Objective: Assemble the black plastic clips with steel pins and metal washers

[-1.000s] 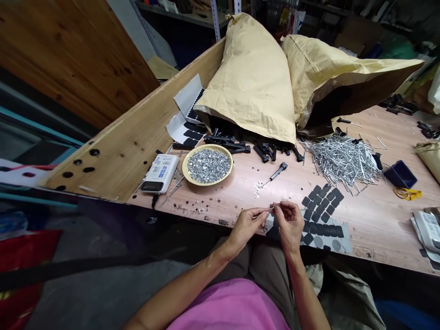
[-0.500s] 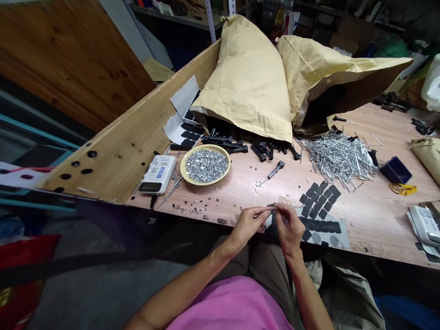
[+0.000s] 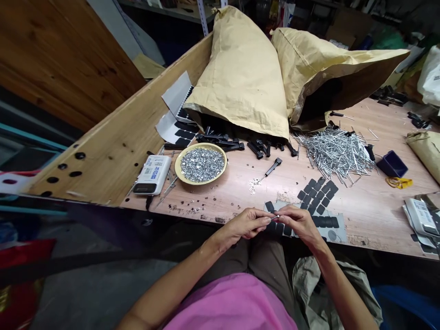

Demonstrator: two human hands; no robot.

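Head view, fiddling with a tiny silvery metal piece (image 3: 275, 217) right at the near edge of the pale wooden counter (image 3: 378, 215).

Pinching it from both sides: left hand (image 3: 245, 225) on one end, right hand (image 3: 297, 221) on the other, fingertips of both closed on it and nearly meeting, just over the grey backing sheet of black rubber pads (image 3: 326, 223). Can't really make out what the piece is, way too small. Further back, left to right: white boxy labelled device (image 3: 151, 174), round yellow dish of small shiny metal bits (image 3: 201, 163), little black-handled tool (image 3: 271, 166) with a tiny heap of the same bits (image 3: 253, 184) at its tip, then a messy pile of silver metal pins (image 3: 335, 153) near a small dark blue tray (image 3: 392, 164). Behind all that, two big tan paper sacks (image 3: 240, 78) with black plastic parts (image 3: 223, 140) spilling out.
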